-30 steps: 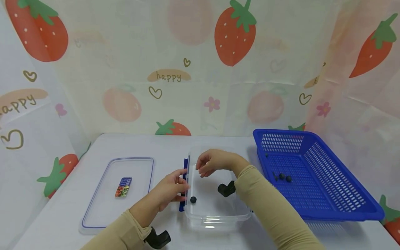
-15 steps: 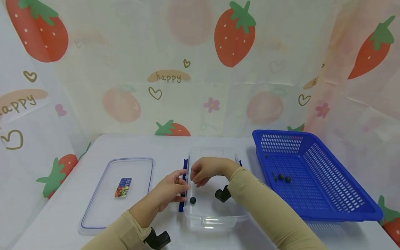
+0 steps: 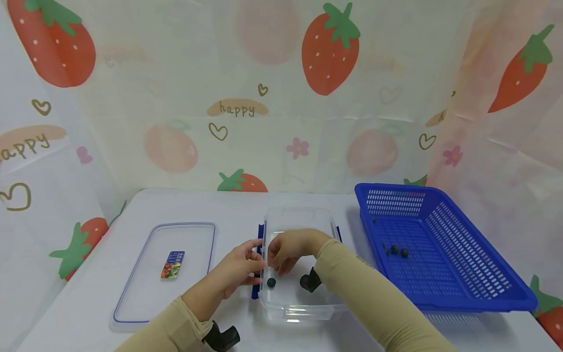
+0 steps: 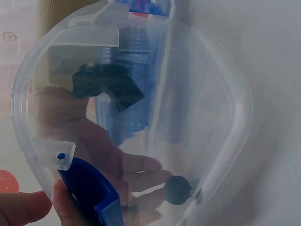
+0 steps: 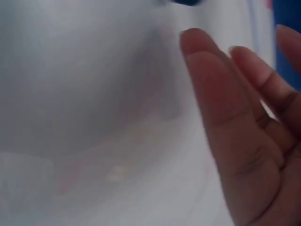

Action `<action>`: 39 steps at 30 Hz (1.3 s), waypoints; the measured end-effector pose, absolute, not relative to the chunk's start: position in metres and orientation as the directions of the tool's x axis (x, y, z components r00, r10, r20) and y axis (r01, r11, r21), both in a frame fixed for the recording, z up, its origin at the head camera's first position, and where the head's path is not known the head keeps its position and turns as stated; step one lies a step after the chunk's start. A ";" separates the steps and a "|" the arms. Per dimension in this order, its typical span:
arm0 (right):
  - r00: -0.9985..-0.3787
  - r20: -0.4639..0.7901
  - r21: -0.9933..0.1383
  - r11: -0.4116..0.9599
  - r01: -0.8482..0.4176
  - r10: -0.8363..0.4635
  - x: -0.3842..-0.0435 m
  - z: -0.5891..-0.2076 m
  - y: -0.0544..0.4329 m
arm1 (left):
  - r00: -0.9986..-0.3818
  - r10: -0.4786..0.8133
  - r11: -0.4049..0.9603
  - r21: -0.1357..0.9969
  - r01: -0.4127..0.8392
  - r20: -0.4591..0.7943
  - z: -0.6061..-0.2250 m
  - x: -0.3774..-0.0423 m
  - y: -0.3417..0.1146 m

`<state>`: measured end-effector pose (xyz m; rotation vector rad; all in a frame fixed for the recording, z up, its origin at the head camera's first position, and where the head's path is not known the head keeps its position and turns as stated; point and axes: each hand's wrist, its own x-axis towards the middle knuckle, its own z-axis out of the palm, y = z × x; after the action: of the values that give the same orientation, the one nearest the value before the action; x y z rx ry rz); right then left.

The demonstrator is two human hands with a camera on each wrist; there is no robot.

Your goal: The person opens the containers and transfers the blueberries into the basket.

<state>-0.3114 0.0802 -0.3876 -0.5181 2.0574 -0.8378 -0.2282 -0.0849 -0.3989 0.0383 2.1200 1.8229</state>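
Note:
A clear plastic box (image 3: pixel 303 309) with blue side latches stands without its lid in the middle of the table. My left hand (image 3: pixel 233 271) holds its left side, fingers at the blue latch (image 4: pixel 96 193). My right hand (image 3: pixel 294 249) reaches down inside, near the left wall. Its thumb and fingers point downward, and nothing shows between them in the right wrist view. One blueberry (image 3: pixel 271 282) sits inside by the left wall, just in front of the right fingertips. Through the clear wall, the left wrist view shows its small crown (image 4: pixel 191 190).
The clear lid (image 3: pixel 132 313) with a blue seal lies at left, a fruit-printed label (image 3: pixel 172 265) on it. At right stands a blue slotted basket (image 3: pixel 440 288) with several dark berries (image 3: pixel 399 252). Black wrist mounts (image 3: pixel 221 336) stick out from both sleeves.
My right hand has moved down and toward me inside the box, nearer the blueberry. The left hand keeps its place on the box's side.

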 end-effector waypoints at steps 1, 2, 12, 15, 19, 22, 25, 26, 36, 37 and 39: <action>-0.563 -0.554 -0.716 0.696 -0.055 -0.614 -0.311 -0.390 0.080 | -0.941 0.240 0.173 0.964 -0.200 -0.239 -0.399 -0.228 -0.085; -0.555 -0.563 -0.713 0.700 -0.049 -0.612 -0.311 -0.393 0.080 | -0.942 0.239 0.172 0.965 -0.199 -0.237 -0.399 -0.228 -0.084; -0.503 -0.595 -0.728 0.686 0.008 -0.626 -0.310 -0.406 0.081 | -0.943 0.240 0.177 0.966 -0.191 -0.230 -0.397 -0.226 -0.083; -0.496 -0.590 -0.738 0.675 0.009 -0.638 -0.310 -0.407 0.081 | -0.943 0.240 0.177 0.966 -0.191 -0.230 -0.397 -0.226 -0.083; -0.484 -0.589 -0.748 0.663 0.023 -0.648 -0.311 -0.408 0.080 | -0.943 0.239 0.175 0.965 -0.194 -0.232 -0.396 -0.227 -0.084; -0.475 -0.587 -0.755 0.655 0.028 -0.656 -0.312 -0.408 0.081 | -0.943 0.237 0.175 0.965 -0.195 -0.234 -0.396 -0.226 -0.084; -0.469 -0.582 -0.761 0.649 0.024 -0.665 -0.312 -0.408 0.082 | -0.943 0.234 0.176 0.964 -0.197 -0.236 -0.396 -0.226 -0.083; -0.472 -0.576 -0.762 0.647 0.016 -0.667 -0.312 -0.408 0.082 | -0.943 0.232 0.178 0.964 -0.198 -0.236 -0.396 -0.226 -0.083; -0.493 -0.532 -0.778 0.627 -0.035 -0.688 -0.316 -0.402 0.085 | -0.943 0.231 0.176 0.963 -0.203 -0.241 -0.394 -0.225 -0.083; -0.496 -0.521 -0.785 0.618 -0.043 -0.695 -0.316 -0.401 0.085 | -0.942 0.230 0.174 0.963 -0.205 -0.242 -0.394 -0.225 -0.083; -0.503 -0.494 -0.799 0.598 -0.060 -0.710 -0.318 -0.399 0.086 | -0.942 0.230 0.170 0.963 -0.208 -0.244 -0.394 -0.225 -0.083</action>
<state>-0.3175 0.0862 -0.3993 -0.6130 1.9470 -0.9331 -0.2255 -0.0831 -0.3937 0.0204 2.1194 1.8298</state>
